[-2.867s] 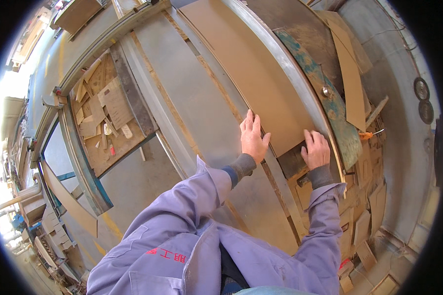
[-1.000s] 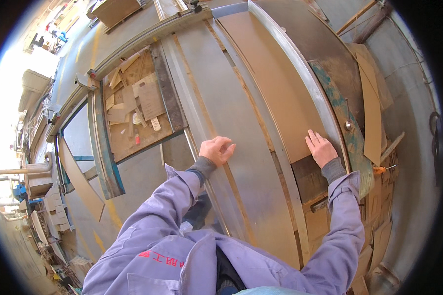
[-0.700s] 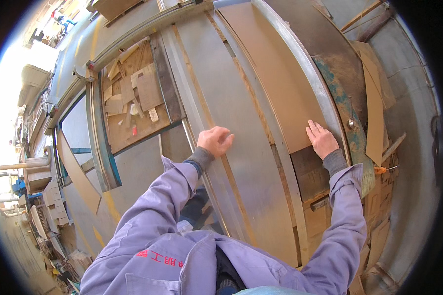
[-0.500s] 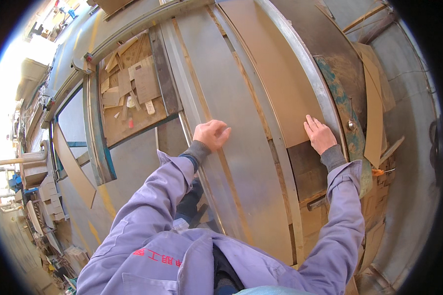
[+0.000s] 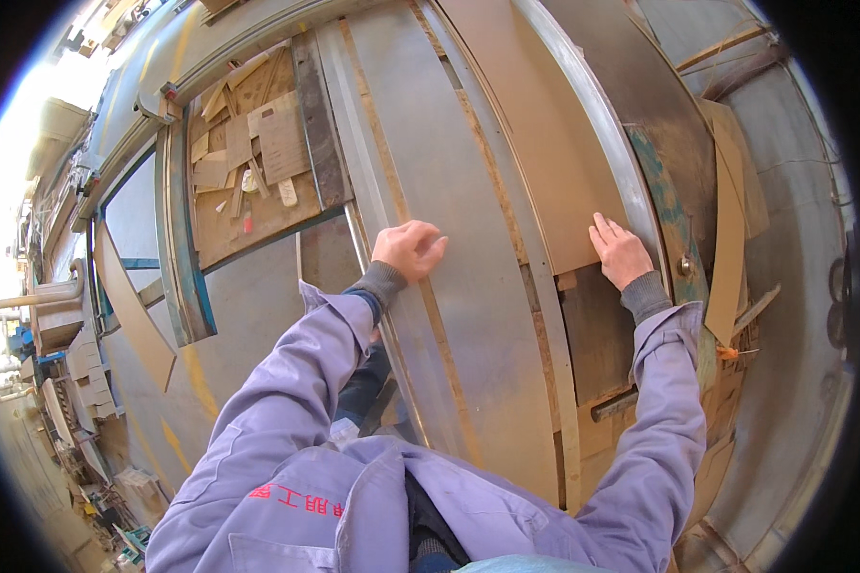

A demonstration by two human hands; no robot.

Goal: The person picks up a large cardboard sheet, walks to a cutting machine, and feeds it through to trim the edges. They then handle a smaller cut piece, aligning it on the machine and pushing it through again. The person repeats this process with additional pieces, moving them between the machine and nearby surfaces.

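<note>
A long brown board point(image 5: 535, 143) lies on the grey metal bench point(image 5: 449, 315), alongside a raised metal rail point(image 5: 610, 124). My right hand point(image 5: 621, 251) rests on the board's near end by the rail, fingers stretched out and a little apart. To the left, my left hand point(image 5: 411, 250) is curled into a loose fist low over the bench's left part. No object shows in it, though the palm side is hidden. At the board's near edge, a small pale piece point(image 5: 567, 282) shows beside the dark bench surface point(image 5: 597, 329).
Cardboard and wood scraps point(image 5: 258, 153) lie on a brown panel at left. A curved thin strip point(image 5: 129, 306) leans below it. Right of the rail, a narrow board point(image 5: 728, 220) stands beside the bench. A round bar point(image 5: 613, 406) sticks out near my right forearm.
The brown board has slid slightly away from me along the rail, with my right hand on it. The small pale piece has come into sight. My left hand stays curled.
</note>
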